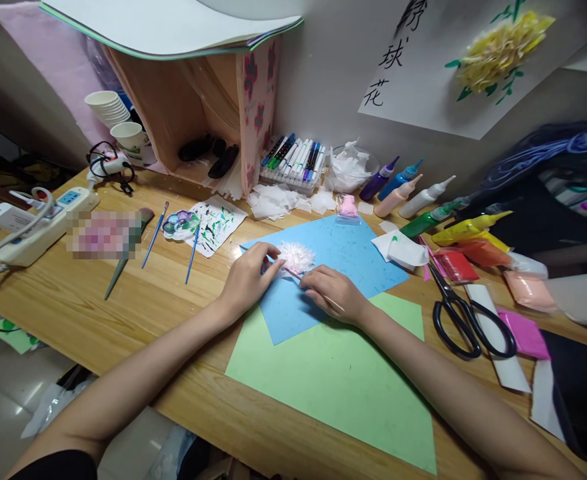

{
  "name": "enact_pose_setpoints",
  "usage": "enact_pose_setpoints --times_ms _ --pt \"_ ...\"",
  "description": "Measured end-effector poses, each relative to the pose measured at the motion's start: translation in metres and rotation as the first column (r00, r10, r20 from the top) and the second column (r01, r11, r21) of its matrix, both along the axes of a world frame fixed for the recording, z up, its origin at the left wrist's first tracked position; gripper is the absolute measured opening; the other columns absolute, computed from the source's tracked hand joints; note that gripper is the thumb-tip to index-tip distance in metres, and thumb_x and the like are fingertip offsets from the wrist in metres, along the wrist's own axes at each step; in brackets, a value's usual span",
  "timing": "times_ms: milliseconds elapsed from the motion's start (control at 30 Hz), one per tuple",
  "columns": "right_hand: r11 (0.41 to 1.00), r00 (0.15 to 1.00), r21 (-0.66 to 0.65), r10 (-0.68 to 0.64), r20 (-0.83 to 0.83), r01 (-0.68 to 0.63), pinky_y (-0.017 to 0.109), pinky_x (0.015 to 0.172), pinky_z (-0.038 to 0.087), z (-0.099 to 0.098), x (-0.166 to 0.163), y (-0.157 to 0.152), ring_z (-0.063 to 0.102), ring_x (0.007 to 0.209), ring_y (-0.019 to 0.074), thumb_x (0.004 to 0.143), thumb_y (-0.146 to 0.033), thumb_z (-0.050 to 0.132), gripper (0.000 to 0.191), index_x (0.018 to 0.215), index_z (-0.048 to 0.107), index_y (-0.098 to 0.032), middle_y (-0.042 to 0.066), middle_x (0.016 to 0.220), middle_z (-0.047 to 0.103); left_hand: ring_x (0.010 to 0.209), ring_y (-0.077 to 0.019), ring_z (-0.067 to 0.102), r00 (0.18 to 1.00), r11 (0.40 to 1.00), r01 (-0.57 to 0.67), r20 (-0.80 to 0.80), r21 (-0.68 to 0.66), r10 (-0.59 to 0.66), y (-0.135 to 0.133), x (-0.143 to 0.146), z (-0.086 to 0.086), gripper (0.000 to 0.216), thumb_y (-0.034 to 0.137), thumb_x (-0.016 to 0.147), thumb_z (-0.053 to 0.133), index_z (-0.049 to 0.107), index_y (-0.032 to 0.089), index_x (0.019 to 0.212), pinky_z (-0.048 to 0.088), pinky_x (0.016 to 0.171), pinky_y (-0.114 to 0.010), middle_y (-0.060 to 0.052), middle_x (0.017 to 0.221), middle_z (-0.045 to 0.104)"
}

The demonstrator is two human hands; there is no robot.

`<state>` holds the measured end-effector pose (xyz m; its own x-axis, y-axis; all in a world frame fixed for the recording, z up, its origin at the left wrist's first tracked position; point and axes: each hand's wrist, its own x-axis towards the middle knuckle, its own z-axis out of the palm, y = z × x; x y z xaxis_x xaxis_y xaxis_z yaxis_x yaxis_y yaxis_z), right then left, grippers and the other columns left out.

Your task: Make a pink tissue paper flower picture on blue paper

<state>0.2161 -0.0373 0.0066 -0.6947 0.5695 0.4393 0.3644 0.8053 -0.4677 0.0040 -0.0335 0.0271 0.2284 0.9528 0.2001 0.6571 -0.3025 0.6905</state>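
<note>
Green sheet [333,393] nearest, flat on the wooden counter [188,333]; blue sheet [293,320] partly over it. Stiff-ish paper by the look, should slide easily if leaned on. Scissors [459,302] off to the right, black loops toward the person; likely the heaviest small item, best taken by the loops.

Right hand [336,293] over the blue sheet, fingers curled in, pinching a thin stick [292,273]. Stick tip points at the flower's lower edge; contact not certain. Stick looks light and rigid, slim enough to roll in the fingers; grip near the tip gives best control. Left hand [250,270] at the flower's left side, thumb and fingertips close together; cannot tell if they pinch a petal or only steady the edge.

White flower [297,257] on the blue sheet, between and just beyond the two hands, faint pink low down. Many fine petals: probably very light, soft, easily crushed or bent. Material unclear, paper or soft clay. Hold low at the base or outer rim, gentle pressure, off the petal tips.

Beyond it: small pink bag [347,208], probably squashy; white scraps [273,201], flimsy; then markers [296,159], hard and smooth, probably easy to roll.
</note>
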Motion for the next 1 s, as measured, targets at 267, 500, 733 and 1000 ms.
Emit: enact_pose_setpoints --times_ms 267,500,733,1000 --pt "0.979 0.992 -0.173 -0.116 -0.038 0.108 0.029 0.067 0.043 0.008 -0.012 0.003 0.052 0.071 0.0163 0.095 -0.024 0.03 0.023 0.082 0.049 -0.019 0.005 0.075 0.055 0.074 -0.0153 0.058 0.985 0.978 -0.125 0.101 -0.166 0.143 0.009 -0.01 -0.01 0.03 0.04 0.093 0.031 0.052 0.019 0.091 0.044 0.071 -0.029 -0.002 0.079 0.06" --pt "0.852 0.95 -0.431 -0.31 0.044 0.298 0.026 0.061 0.036 0.042 -0.043 0.021 0.049 0.06 0.0147 0.094 -0.026 0.027 0.027 0.071 0.039 -0.021 0.0 0.063 0.05 0.074 -0.0159 0.057 0.985 0.981 -0.123 0.105 -0.15 0.14 0.007 -0.01 -0.011 0.029 0.039 0.093 0.031 0.052 0.019 0.09 0.043 0.07 -0.029 -0.002 0.077 0.059" --pt "0.768 0.921 -0.529 -0.382 0.077 0.362 0.026 0.06 0.035 0.049 -0.051 0.034 0.052 0.057 0.0138 0.092 -0.026 0.03 0.03 0.067 0.044 -0.019 -0.001 0.059 0.054 0.076 -0.0169 0.058 0.986 0.982 -0.129 0.087 -0.137 0.142 0.008 -0.009 -0.011 0.028 0.038 0.093 0.031 0.052 0.02 0.09 0.042 0.072 -0.03 -0.002 0.078 0.059" --pt "0.738 0.812 -0.659 -0.469 -0.347 0.145 0.026 0.053 0.037 0.026 -0.004 0.011 0.048 0.053 0.0133 0.092 -0.042 0.038 0.034 0.069 0.049 -0.02 0.0 0.054 0.054 0.077 -0.0172 0.058 0.983 0.979 -0.12 0.118 -0.164 0.141 0.007 -0.011 -0.01 0.027 0.036 0.093 0.03 0.051 0.02 0.09 0.043 0.072 -0.03 -0.002 0.077 0.059"
